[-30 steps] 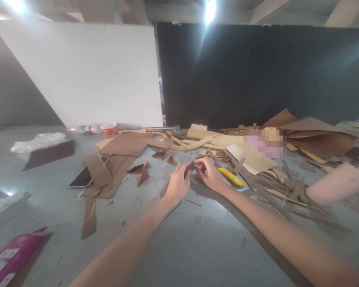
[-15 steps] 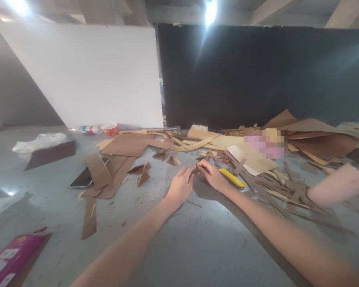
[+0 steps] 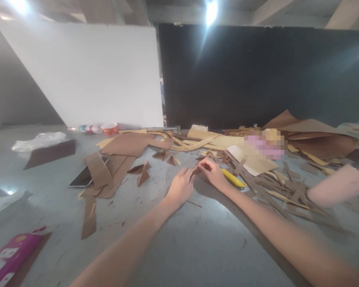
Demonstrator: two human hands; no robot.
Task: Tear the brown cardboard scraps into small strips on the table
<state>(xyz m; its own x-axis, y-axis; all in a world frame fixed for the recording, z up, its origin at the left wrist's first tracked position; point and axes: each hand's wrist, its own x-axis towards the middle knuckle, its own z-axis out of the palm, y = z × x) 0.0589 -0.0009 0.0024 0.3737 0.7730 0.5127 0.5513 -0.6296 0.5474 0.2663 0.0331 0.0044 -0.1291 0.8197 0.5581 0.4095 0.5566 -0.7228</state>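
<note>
Near the middle of the table, my left hand [image 3: 182,185] is closed around a small brown piece of paper or card [image 3: 195,170], mostly hidden by the fingers. My right hand [image 3: 211,173] pinches the same piece at its edge, thumb and forefinger together. Both hands nearly meet just above the grey tabletop. Just right of my right hand lies a yellow utility knife [image 3: 233,178]. To the left of my left hand stand folded brown triangular pieces [image 3: 143,175], with smaller ones [image 3: 161,154] behind.
A phone [image 3: 82,177] lies partly under brown strips [image 3: 98,170]. Brown and tan scraps [image 3: 287,187] are heaped at right, beside another person's arm [image 3: 339,185]. A red-and-white cup [image 3: 109,128] stands at the back. A magenta case [image 3: 19,255] lies front left.
Both hands have drawn closer together around the brown piece. My right fingers have tightened into a pinch at its edge, and my left hand has shifted slightly right.
</note>
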